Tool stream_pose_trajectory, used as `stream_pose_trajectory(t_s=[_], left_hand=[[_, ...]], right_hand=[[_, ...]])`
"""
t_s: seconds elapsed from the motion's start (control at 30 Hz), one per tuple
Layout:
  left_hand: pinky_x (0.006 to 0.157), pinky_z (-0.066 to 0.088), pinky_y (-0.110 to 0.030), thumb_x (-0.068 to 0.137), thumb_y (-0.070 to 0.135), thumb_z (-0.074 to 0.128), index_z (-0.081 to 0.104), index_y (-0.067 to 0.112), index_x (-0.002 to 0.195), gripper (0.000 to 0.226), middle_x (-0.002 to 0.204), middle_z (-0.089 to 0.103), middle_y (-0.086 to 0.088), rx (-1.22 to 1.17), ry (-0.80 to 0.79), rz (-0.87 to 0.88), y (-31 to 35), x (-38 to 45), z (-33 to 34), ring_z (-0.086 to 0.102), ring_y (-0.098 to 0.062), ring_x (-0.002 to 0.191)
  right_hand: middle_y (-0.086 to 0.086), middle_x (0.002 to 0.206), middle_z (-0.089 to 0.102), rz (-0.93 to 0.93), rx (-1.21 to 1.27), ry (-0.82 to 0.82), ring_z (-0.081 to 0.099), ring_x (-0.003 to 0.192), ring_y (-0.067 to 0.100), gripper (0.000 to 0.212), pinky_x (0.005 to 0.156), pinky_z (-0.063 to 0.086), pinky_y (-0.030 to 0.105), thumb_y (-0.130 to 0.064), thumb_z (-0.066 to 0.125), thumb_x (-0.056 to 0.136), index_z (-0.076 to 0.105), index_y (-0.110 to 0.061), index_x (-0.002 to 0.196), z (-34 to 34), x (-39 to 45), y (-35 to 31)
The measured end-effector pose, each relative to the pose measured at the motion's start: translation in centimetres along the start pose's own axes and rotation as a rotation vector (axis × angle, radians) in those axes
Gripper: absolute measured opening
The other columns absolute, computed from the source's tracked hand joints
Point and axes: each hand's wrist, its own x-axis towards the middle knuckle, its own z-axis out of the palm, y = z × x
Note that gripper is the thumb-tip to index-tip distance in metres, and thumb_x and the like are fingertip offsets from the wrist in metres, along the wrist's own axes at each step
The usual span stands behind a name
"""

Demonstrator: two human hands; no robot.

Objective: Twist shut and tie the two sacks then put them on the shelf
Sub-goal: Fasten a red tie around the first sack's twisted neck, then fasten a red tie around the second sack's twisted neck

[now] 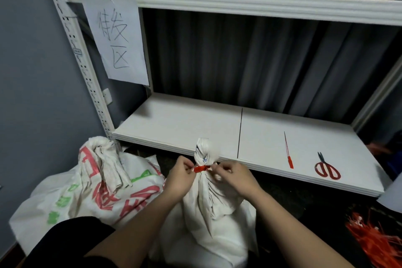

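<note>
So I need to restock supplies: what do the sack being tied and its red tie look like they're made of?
The sack looks like white woven plastic, matte, creasing stiffly where twisted. The red tie looks like smooth, thin plastic, probably a zip tie like the one on the shelf.

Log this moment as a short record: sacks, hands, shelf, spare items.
plain sack: neck twisted, red tie round it
printed sack: left of it, neck bunched, no tie seen
left hand: pinches the tie's left side
right hand: pinches its right side
shelf: holds spare tie and red scissors, no sacks
</note>
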Motion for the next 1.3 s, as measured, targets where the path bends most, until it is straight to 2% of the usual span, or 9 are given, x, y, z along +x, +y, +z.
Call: stream_pose_trajectory(t_s=[0.13,0.27,0.43,0.6,0.73,0.87,1.0,1.1,1.3], left_hand=[[0.090,0.044,-0.034,0.085,0.001,0.047,0.050,0.015,0.106,0.026,0.113,0.061,-0.005,0.159,0.142,0.184,4.8,-0.2,-1.3,0.057,-0.024,0.108],[0.085,0.049,-0.035,0.086,0.010,0.052,0.049,0.021,0.093,0.013,0.097,0.063,0.001,0.018,0.101,0.379,11.7,0.3,0.5,0.062,-0.020,0.094],[0.080,0.054,-0.037,0.087,0.019,0.057,0.050,0.020,0.073,0.015,0.075,0.071,0.000,-0.034,-0.284,0.223,17.1,2.5,8.5,0.072,-0.017,0.073],[0.071,0.048,-0.026,0.091,0.016,0.046,0.053,0.019,0.074,0.019,0.087,0.071,-0.003,0.041,-0.444,0.094,17.0,5.7,18.1,0.068,-0.016,0.072],[0.074,0.049,-0.028,0.089,0.010,0.046,0.051,0.020,0.066,0.025,0.091,0.071,-0.010,0.121,-0.455,0.041,16.0,8.9,24.1,0.070,-0.025,0.086],[0.071,0.048,-0.029,0.085,0.008,0.047,0.048,0.019,0.060,0.027,0.092,0.073,-0.017,0.173,-0.486,0.016,14.6,12.2,29.5,0.071,-0.031,0.088],[0.084,0.054,-0.037,0.085,0.010,0.048,0.049,0.019,0.059,0.027,0.090,0.074,-0.014,0.217,-0.489,0.005,13.0,14.4,33.9,0.070,-0.031,0.090],[0.086,0.056,-0.042,0.083,0.015,0.048,0.050,0.019,0.060,0.023,0.085,0.075,-0.009,0.226,-0.486,-0.019,11.5,15.6,36.0,0.071,-0.029,0.087],[0.088,0.054,-0.040,0.085,0.019,0.049,0.052,0.021,0.062,0.023,0.086,0.075,-0.004,0.277,-0.513,-0.008,10.1,17.4,37.1,0.071,-0.024,0.086]], right_hand=[[-0.001,0.075,0.072,0.076,0.032,0.117,0.068,0.073,0.016,0.037,0.077,0.052,0.036,-0.043,0.053,0.092,0.069,-0.016,0.073,-3.8,0.3,0.3],[-0.005,0.077,0.072,0.124,0.029,0.116,0.070,0.065,0.014,0.020,0.076,0.053,0.037,-0.026,0.057,0.089,0.066,-0.015,0.076,-8.7,1.2,1.9],[-0.008,0.081,0.072,0.218,-0.043,0.166,0.070,0.066,0.011,0.017,0.074,0.052,0.034,-0.019,0.053,0.092,0.065,-0.020,0.079,-13.3,2.4,7.7],[-0.004,0.090,0.072,0.342,-0.151,0.166,0.069,0.083,0.019,0.020,0.077,0.050,0.030,-0.017,0.046,0.095,0.065,-0.019,0.093,-15.6,4.1,15.4],[0.006,0.105,0.071,0.461,-0.237,0.194,0.064,0.100,0.026,0.019,0.083,0.048,0.030,-0.015,0.053,0.090,0.068,-0.017,0.102,-16.1,7.1,21.9],[0.013,0.109,0.068,0.613,-0.230,0.211,0.063,0.101,0.032,0.024,0.082,0.049,0.033,-0.021,0.054,0.092,0.068,-0.010,0.109,-15.1,10.3,28.3],[0.012,0.115,0.063,0.723,-0.207,0.234,0.061,0.104,0.031,0.029,0.078,0.047,0.033,-0.029,0.052,0.095,0.061,-0.009,0.115,-13.3,13.2,33.6],[0.012,0.126,0.052,0.746,-0.265,0.300,0.052,0.115,0.031,0.039,0.083,0.046,0.036,-0.030,0.051,0.095,0.048,-0.009,0.127,-11.8,15.3,35.8],[0.010,0.125,0.048,0.758,-0.349,0.355,0.047,0.115,0.028,0.038,0.078,0.045,0.036,-0.031,0.050,0.095,0.047,-0.010,0.126,-9.0,17.9,38.0]])
